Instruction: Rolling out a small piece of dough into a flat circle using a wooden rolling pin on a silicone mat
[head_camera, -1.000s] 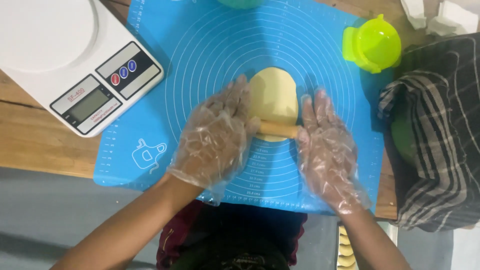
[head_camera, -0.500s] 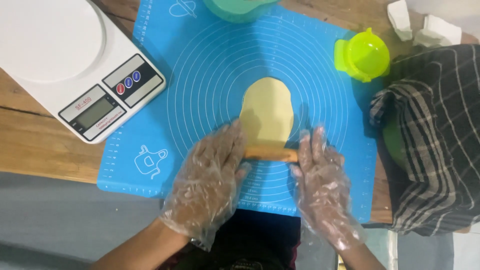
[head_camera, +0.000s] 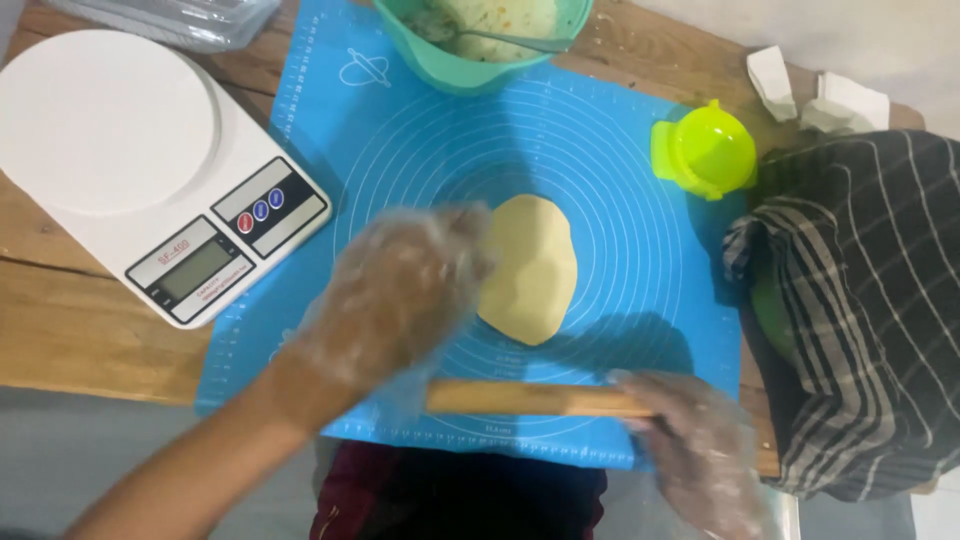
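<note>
A flattened oval of pale yellow dough (head_camera: 530, 270) lies in the middle of a blue silicone rolling mat (head_camera: 620, 180). My left hand (head_camera: 400, 290), in a clear plastic glove and blurred, reaches to the dough's left edge with its fingers at it. A wooden rolling pin (head_camera: 530, 398) lies across the mat's near edge, clear of the dough. My right hand (head_camera: 690, 450), also gloved, grips the pin's right end.
A white kitchen scale (head_camera: 150, 170) sits at the left on the wooden table. A teal bowl (head_camera: 450, 65) with filling and a spoon stands at the mat's far edge. A lime-green dumpling press (head_camera: 705, 150) and a striped dark cloth (head_camera: 860, 300) are at the right.
The rolling pin has come back off the dough to the mat's near edge. My left hand left the pin and moved up to the dough; my right hand stays on the pin.
</note>
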